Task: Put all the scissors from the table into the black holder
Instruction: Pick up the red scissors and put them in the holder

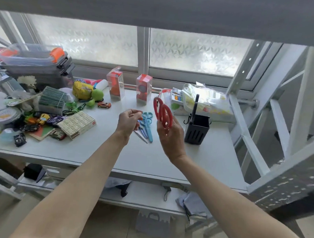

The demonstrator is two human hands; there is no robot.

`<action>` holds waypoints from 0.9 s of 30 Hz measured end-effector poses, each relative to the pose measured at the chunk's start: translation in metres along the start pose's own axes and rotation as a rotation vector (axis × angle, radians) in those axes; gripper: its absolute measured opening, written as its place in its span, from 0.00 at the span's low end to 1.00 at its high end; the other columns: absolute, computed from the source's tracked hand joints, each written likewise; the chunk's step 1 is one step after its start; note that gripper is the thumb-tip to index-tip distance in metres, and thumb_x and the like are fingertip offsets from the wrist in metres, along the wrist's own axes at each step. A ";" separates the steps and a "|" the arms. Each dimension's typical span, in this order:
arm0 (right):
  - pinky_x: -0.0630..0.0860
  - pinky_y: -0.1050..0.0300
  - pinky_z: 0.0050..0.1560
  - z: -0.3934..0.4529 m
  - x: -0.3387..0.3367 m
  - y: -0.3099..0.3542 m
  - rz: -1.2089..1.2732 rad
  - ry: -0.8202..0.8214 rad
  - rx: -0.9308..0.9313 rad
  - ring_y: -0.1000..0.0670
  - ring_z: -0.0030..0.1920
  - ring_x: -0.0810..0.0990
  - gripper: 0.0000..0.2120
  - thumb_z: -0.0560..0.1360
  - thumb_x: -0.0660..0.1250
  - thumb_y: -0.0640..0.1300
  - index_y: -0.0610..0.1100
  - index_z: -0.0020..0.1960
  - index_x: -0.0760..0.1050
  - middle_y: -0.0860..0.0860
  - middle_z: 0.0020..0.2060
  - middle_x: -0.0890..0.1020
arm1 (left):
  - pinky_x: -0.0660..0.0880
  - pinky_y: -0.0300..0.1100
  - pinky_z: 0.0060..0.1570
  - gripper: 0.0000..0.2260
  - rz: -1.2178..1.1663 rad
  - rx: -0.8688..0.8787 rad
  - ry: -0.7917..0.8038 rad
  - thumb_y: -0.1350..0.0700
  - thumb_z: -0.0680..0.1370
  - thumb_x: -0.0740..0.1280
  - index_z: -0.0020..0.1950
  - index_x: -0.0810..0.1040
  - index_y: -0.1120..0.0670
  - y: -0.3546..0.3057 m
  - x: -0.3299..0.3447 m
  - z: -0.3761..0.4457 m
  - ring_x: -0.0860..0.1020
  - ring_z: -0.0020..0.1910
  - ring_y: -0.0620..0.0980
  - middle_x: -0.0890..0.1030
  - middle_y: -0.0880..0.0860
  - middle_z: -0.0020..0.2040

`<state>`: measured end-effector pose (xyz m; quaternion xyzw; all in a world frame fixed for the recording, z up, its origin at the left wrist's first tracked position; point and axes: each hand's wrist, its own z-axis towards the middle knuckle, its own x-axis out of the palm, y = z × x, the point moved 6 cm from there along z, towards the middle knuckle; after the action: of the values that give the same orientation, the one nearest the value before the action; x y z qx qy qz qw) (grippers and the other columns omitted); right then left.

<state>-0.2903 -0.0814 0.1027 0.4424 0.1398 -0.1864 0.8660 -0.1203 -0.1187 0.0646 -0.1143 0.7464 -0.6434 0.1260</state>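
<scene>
My right hand (170, 137) holds red scissors (162, 112) in the air, handles up, their blades hidden in my palm. The black holder (197, 130) stands upright on the table just right of that hand, with a tall black handle rising from its back. Blue scissors (147, 123) lie on the table between my hands, with another bluish pair and a thin metal blade partly under them. My left hand (128, 122) hovers over the left side of these, fingers curled loosely, with nothing visibly in it.
The white table (115, 153) carries a clutter of toy cars, boxes and bins (34, 63) on its left. Two red-and-clear boxes (144, 88) stand at the back. Plastic bags (203, 101) lie behind the holder. A white metal frame (249, 126) rises at the right.
</scene>
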 end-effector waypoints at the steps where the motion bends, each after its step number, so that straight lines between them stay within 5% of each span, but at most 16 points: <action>1: 0.80 0.54 0.42 -0.002 -0.012 0.000 0.017 -0.040 0.000 0.46 0.41 0.81 0.16 0.79 0.64 0.40 0.40 0.66 0.73 0.43 0.48 0.81 | 0.70 0.37 0.33 0.07 0.058 0.016 0.043 0.60 0.79 0.63 0.54 0.79 0.59 -0.001 0.012 -0.002 0.71 0.31 0.46 0.79 0.54 0.42; 7: 0.80 0.60 0.42 -0.011 -0.084 0.000 -0.016 -0.188 -0.022 0.56 0.37 0.79 0.15 0.77 0.65 0.44 0.34 0.57 0.77 0.47 0.42 0.83 | 0.74 0.39 0.36 0.12 0.300 0.125 0.303 0.60 0.79 0.64 0.62 0.77 0.56 -0.008 0.082 -0.017 0.77 0.37 0.48 0.79 0.56 0.54; 11: 0.80 0.63 0.48 -0.003 -0.127 -0.014 -0.030 -0.356 0.003 0.55 0.44 0.83 0.16 0.78 0.66 0.44 0.34 0.61 0.75 0.45 0.47 0.84 | 0.77 0.44 0.43 0.24 0.361 0.158 0.452 0.59 0.77 0.67 0.74 0.68 0.52 -0.008 0.119 -0.021 0.78 0.42 0.52 0.73 0.56 0.68; 15: 0.79 0.65 0.43 0.018 -0.149 -0.035 -0.104 -0.491 0.076 0.60 0.39 0.82 0.12 0.78 0.67 0.43 0.37 0.59 0.76 0.49 0.41 0.84 | 0.79 0.48 0.49 0.34 0.433 0.162 0.541 0.61 0.76 0.69 0.78 0.58 0.49 -0.009 0.146 -0.020 0.78 0.45 0.54 0.65 0.54 0.75; 18: 0.80 0.58 0.39 0.035 -0.143 -0.053 -0.154 -0.449 0.148 0.49 0.35 0.83 0.11 0.78 0.64 0.46 0.38 0.50 0.78 0.46 0.36 0.84 | 0.79 0.45 0.46 0.37 0.467 0.142 0.562 0.63 0.75 0.69 0.79 0.56 0.47 -0.007 0.160 -0.015 0.79 0.48 0.54 0.63 0.56 0.76; 22: 0.80 0.50 0.37 0.051 -0.120 -0.069 -0.255 -0.309 0.184 0.47 0.32 0.80 0.13 0.79 0.61 0.46 0.38 0.44 0.78 0.46 0.33 0.81 | 0.79 0.42 0.42 0.35 0.457 0.097 0.554 0.66 0.74 0.68 0.78 0.59 0.50 -0.006 0.170 -0.011 0.80 0.46 0.52 0.70 0.58 0.71; 27: 0.69 0.56 0.37 0.052 -0.096 -0.081 -0.435 -0.125 0.223 0.40 0.40 0.80 0.11 0.79 0.60 0.43 0.38 0.49 0.78 0.42 0.38 0.81 | 0.78 0.43 0.42 0.31 0.421 0.078 0.582 0.68 0.73 0.67 0.75 0.64 0.52 -0.003 0.174 -0.011 0.80 0.43 0.52 0.74 0.55 0.66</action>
<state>-0.4077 -0.1482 0.1136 0.4821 0.1567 -0.4096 0.7584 -0.2881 -0.1671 0.0619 0.2347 0.7331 -0.6370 0.0421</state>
